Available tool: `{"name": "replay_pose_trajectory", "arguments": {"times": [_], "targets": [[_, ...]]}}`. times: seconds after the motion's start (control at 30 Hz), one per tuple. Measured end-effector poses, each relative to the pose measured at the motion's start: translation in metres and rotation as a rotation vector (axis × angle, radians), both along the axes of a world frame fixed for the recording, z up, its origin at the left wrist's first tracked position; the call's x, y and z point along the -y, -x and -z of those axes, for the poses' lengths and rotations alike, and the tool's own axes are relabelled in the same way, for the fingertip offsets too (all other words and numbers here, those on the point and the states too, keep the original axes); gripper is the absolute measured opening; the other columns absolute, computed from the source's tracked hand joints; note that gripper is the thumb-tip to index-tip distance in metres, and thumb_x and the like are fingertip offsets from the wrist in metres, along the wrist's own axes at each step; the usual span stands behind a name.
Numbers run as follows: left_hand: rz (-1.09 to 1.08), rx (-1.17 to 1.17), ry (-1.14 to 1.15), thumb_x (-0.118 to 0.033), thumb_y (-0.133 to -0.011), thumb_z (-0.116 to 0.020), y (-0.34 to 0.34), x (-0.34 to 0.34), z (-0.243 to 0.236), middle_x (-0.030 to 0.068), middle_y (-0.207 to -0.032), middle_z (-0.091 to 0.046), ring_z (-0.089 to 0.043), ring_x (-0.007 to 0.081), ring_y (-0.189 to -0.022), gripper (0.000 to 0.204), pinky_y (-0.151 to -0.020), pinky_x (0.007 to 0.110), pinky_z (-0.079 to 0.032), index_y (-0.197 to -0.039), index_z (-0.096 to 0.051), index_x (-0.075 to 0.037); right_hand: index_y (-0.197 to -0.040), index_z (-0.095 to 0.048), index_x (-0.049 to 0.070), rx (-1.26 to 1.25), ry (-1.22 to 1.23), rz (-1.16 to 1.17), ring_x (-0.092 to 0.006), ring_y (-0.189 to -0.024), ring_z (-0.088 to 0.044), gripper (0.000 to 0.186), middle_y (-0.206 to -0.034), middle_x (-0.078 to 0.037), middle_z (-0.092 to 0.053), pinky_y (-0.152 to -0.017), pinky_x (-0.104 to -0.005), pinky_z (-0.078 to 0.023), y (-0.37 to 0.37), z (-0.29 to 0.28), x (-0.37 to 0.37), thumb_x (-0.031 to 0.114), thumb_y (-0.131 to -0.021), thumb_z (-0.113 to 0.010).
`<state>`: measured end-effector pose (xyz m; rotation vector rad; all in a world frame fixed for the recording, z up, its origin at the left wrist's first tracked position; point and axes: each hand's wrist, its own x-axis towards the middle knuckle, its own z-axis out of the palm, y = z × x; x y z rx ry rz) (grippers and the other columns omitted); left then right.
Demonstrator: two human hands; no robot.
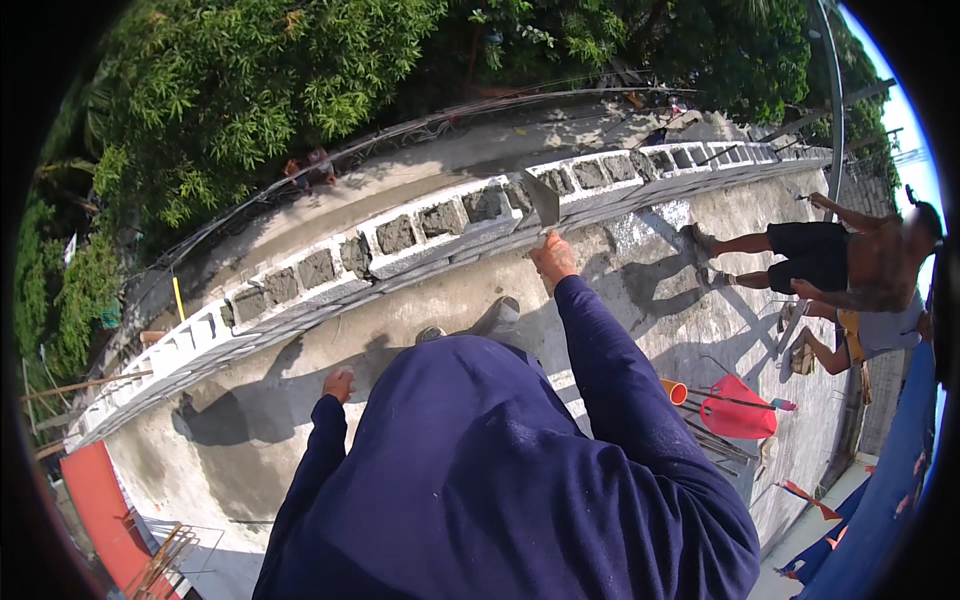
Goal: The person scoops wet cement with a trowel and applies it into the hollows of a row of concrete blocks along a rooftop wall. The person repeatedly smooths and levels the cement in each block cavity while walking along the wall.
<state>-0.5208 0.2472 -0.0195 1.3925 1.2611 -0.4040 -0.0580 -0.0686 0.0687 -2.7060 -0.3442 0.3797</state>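
Note:
My right hand (pixel 553 259) grips a trowel, its grey metal blade (pixel 544 200) raised at the top edge of a low, curving wall of grey concrete blocks (pixel 430 255). Many block cavities are filled with rough grey mortar (pixel 442 218); those toward the left end look hollow. My left hand (pixel 339 383) hangs low at my side, short of the wall, with its fingers curled; whether it holds anything is too small to make out.
Two other people (pixel 840 255) (pixel 880 325) are on the concrete floor (pixel 640 350) at right. Near them lie a red plastic object (pixel 735 408), an orange pipe (pixel 675 393) and rebar (pixel 710 445). Beyond the wall run a road (pixel 420 160) and trees (pixel 260 70). A red surface (pixel 100 500) is lower left.

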Motion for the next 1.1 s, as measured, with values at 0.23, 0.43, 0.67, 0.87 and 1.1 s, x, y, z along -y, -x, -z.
{"name": "replay_pose_trajectory", "arguments": {"times": [0.23,0.43,0.67,0.87,1.1], "targets": [[0.158,-0.279,0.111,-0.027,-0.082,-0.048,0.094,0.03,-0.008,0.0037,-0.1,-0.059,-0.058,0.0235,-0.073,0.029,-0.055,0.037,-0.041,-0.107,-0.053,-0.013,-0.105,-0.049,-0.001,-0.109,0.121,-0.069,-0.0408,-0.095,-0.058,0.037,-0.096,-0.028,-0.06,-0.084,-0.0462,-0.045,0.022,-0.007,-0.019,0.019,-0.074,-0.054],[0.219,-0.303,0.104,-0.029,-0.082,-0.048,0.11,0.028,-0.007,0.0034,-0.098,-0.058,-0.058,0.0224,-0.074,0.03,-0.057,0.037,-0.042,-0.108,-0.054,-0.014,-0.111,-0.046,-0.001,-0.015,0.129,-0.183,-0.0419,-0.087,-0.06,0.048,-0.089,-0.027,-0.061,-0.077,-0.0468,-0.048,0.033,-0.028,-0.005,0.019,-0.07,-0.058],[-0.202,-0.135,0.114,-0.03,-0.083,-0.051,0.02,0.008,-0.02,0.0027,-0.091,-0.061,-0.06,0.0172,-0.067,0.034,-0.052,0.029,-0.044,-0.112,-0.055,-0.012,-0.111,-0.045,-0.001,-0.061,0.134,-0.203,-0.0428,-0.087,-0.059,0.048,-0.09,-0.027,-0.061,-0.077,-0.0462,-0.048,0.009,-0.031,-0.007,0.022,-0.071,-0.06],[-0.094,0.109,-0.078,-0.031,-0.083,-0.052,-0.056,0.03,-0.068,0.0047,-0.098,-0.064,-0.063,0.0161,-0.071,0.042,-0.055,0.026,-0.046,-0.118,-0.054,-0.008,-0.109,-0.044,-0.003,-0.125,-0.038,-0.135,-0.0423,-0.086,-0.059,0.048,-0.088,-0.028,-0.06,-0.075,-0.0464,-0.048,0.043,-0.022,-0.005,0.02,-0.071,-0.062],[0.06,0.062,-0.067,-0.028,-0.089,-0.048,-0.011,0.055,-0.051,0.0092,-0.099,-0.063,-0.063,0.017,-0.082,0.037,-0.06,0.026,-0.048,-0.117,-0.055,-0.006,-0.109,-0.043,-0.004,-0.236,-0.142,0.035,-0.0441,-0.082,-0.06,0.05,-0.085,-0.03,-0.06,-0.074,-0.0456,-0.048,0.073,-0.024,-0.014,0.023,-0.071,-0.064]]}}
